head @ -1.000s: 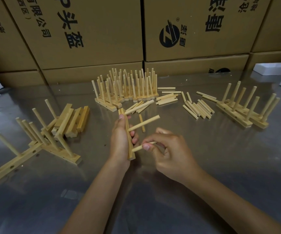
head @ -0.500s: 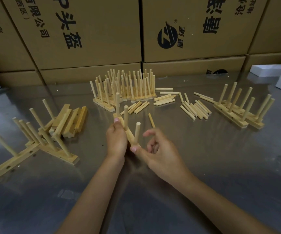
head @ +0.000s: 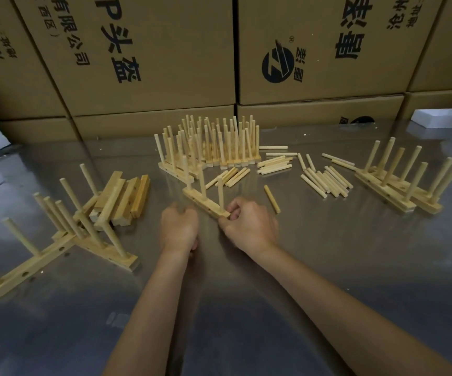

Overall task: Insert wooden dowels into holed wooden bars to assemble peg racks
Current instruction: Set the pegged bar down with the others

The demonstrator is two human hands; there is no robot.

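Observation:
A wooden bar (head: 206, 204) with three dowels standing in it lies on the metal table (head: 341, 267) in front of me. My right hand (head: 249, 226) pinches the bar's near end. Just left of the bar is my left hand (head: 178, 226), blurred, with its fingers loosely curled and nothing visible in it. One loose dowel (head: 272, 199) lies right of my right hand. More loose dowels (head: 325, 180) are piled further right, and some (head: 273, 164) lie behind the bar. Bare holed bars (head: 127, 196) are stacked to the left.
A dense cluster of finished racks (head: 214, 147) stands at the back centre. More racks sit at the right (head: 398, 188) and at the left (head: 83, 234). Cardboard boxes (head: 151, 50) wall off the back. White foam pieces (head: 442, 120) lie at the far right.
The third dowel went into the bar. The bar came down from my hands onto the table, my left hand let go of it, and my right hand took its near end.

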